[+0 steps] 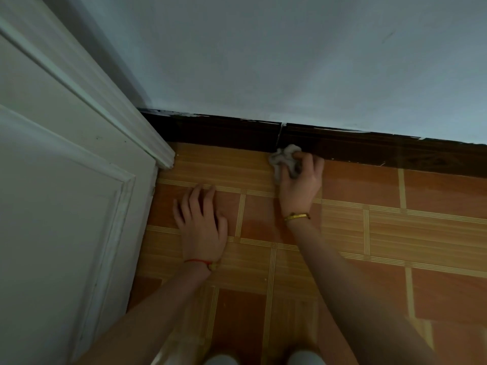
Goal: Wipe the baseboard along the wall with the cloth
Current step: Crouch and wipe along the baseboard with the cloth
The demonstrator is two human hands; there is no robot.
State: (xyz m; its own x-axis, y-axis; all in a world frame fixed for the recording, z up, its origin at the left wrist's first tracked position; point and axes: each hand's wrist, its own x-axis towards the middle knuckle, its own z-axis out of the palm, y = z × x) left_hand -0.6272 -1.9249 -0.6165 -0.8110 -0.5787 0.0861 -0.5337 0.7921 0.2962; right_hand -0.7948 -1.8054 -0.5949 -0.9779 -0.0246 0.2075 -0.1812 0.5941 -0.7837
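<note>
A dark brown baseboard [224, 134] runs along the foot of the pale blue wall [290, 61], with white paint flecks on its top edge and a vertical joint near the middle. My right hand [300, 183], with a gold bracelet at the wrist, grips a crumpled grey-white cloth [283, 158] and presses it against the baseboard just right of that joint. Flat on the floor tiles, fingers spread, rests my left hand [201, 222], a red string at its wrist. It holds nothing and lies left of the cloth, near the door.
A white panelled door [60, 193] and its moulded frame [158, 151] fill the left side, meeting the baseboard at the corner. The floor [382, 233] is orange-brown tile with striped bands. Two pale shapes, perhaps my knees, show at the bottom edge.
</note>
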